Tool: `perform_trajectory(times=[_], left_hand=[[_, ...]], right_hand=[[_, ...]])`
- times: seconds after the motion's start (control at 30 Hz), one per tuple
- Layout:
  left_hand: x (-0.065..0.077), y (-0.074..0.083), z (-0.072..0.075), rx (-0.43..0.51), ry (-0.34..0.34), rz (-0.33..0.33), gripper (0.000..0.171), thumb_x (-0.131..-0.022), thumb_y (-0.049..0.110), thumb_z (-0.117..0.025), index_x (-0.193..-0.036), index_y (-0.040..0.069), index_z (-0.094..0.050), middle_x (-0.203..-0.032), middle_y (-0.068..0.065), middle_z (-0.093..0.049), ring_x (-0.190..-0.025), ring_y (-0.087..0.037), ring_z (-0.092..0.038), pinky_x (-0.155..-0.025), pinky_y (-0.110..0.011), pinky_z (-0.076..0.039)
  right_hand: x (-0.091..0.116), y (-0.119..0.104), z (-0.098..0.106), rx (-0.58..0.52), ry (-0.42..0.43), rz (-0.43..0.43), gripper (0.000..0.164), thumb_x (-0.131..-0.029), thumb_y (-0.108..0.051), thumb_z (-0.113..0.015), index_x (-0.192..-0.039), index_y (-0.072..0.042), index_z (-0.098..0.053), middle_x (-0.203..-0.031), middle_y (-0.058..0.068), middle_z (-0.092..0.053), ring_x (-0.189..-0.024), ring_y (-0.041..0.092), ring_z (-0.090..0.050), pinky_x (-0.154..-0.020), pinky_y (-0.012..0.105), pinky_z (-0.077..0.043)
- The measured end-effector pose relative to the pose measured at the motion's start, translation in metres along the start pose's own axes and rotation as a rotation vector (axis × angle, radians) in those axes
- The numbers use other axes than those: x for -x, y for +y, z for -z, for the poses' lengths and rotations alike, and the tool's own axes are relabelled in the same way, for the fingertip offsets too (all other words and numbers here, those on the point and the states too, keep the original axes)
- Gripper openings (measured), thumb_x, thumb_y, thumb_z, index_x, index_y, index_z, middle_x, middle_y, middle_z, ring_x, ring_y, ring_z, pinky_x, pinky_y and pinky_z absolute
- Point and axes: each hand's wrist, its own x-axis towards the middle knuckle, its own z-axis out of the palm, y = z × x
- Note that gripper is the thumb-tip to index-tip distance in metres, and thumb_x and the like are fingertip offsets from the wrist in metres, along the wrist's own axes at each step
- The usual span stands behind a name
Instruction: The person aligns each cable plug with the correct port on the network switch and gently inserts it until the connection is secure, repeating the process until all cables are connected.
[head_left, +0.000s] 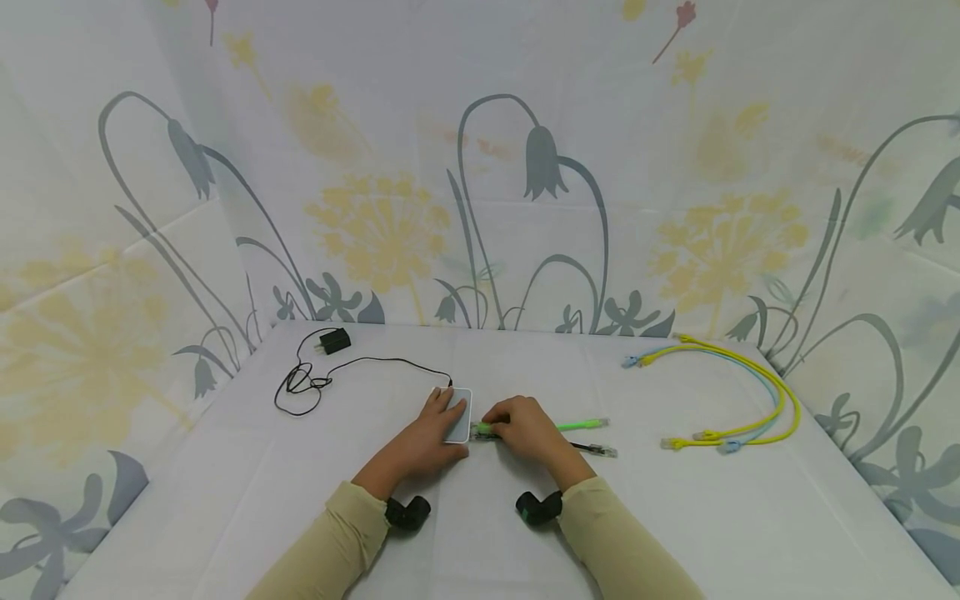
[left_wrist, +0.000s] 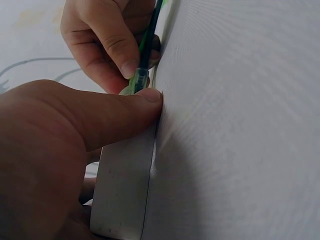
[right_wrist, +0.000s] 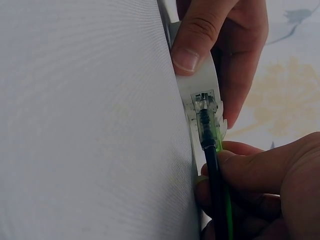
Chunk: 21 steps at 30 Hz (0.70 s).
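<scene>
A small white network box point(head_left: 459, 431) lies flat on the table, its port side facing right. My left hand point(head_left: 427, 435) grips it, with the thumb point(left_wrist: 125, 117) along the near side and the fingers over the top. At the port side, my right hand point(head_left: 527, 429) pinches a short green network cable point(head_left: 585, 424) close to its plug. A short black network cable point(right_wrist: 214, 172) runs beside the green one, its clear plug point(right_wrist: 206, 127) at a port of the box. The green plug is mostly hidden behind the black one in the right wrist view.
A thin black power cord point(head_left: 390, 359) runs from the box's far edge to a coiled bundle and a black adapter point(head_left: 334, 341) at the back left. Yellow cables point(head_left: 791, 408) and light blue cables point(head_left: 767, 387) lie curved at the right. A patterned cloth backdrop point(head_left: 480, 208) stands behind the table.
</scene>
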Motion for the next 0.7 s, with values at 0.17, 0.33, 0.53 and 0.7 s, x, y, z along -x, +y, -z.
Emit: perform_trajectory(times=[0.17,0.33,0.53,0.7], left_hand=[[-0.0006,-0.0004,-0.0006,-0.006,0.003,-0.004,0.073,-0.09,0.028,-0.068,-0.151,0.009,-0.033,-0.162,-0.016,-0.014,-0.151,-0.036,-0.002,-0.113,-0.054,-0.028],[-0.0016,-0.0009,-0.0013,-0.005,-0.001,-0.001,0.073,-0.09,0.028,-0.067,-0.152,0.009,-0.033,-0.163,-0.015,-0.013,-0.151,-0.035,-0.001,-0.115,-0.053,-0.027],[-0.0019,-0.0007,-0.0008,-0.009,-0.004,-0.004,0.073,-0.091,0.027,-0.067,-0.152,0.008,-0.033,-0.163,-0.016,-0.013,-0.151,-0.035,-0.001,-0.115,-0.052,-0.025],[-0.0018,-0.0005,-0.0005,-0.018,-0.006,-0.004,0.073,-0.091,0.027,-0.068,-0.152,0.008,-0.032,-0.162,-0.016,-0.013,-0.151,-0.036,-0.002,-0.115,-0.052,-0.025]], right_hand=[[0.0001,-0.0003,0.0,-0.002,0.0,0.0,0.016,-0.091,-0.009,-0.064,-0.1,-0.012,-0.077,-0.101,0.003,-0.074,-0.104,0.023,-0.066,-0.092,0.043,-0.05],[0.001,-0.0012,0.0006,-0.006,-0.004,0.003,0.015,-0.09,-0.008,-0.065,-0.1,-0.011,-0.077,-0.101,0.004,-0.074,-0.102,0.023,-0.066,-0.09,0.042,-0.051],[0.0004,-0.001,0.0003,-0.004,-0.007,0.008,0.015,-0.09,-0.009,-0.065,-0.1,-0.011,-0.077,-0.101,0.004,-0.074,-0.101,0.022,-0.067,-0.09,0.041,-0.051],[-0.0004,-0.0011,0.0003,-0.001,-0.006,0.004,0.015,-0.091,-0.009,-0.065,-0.1,-0.011,-0.077,-0.101,0.003,-0.074,-0.102,0.022,-0.067,-0.091,0.042,-0.051]])
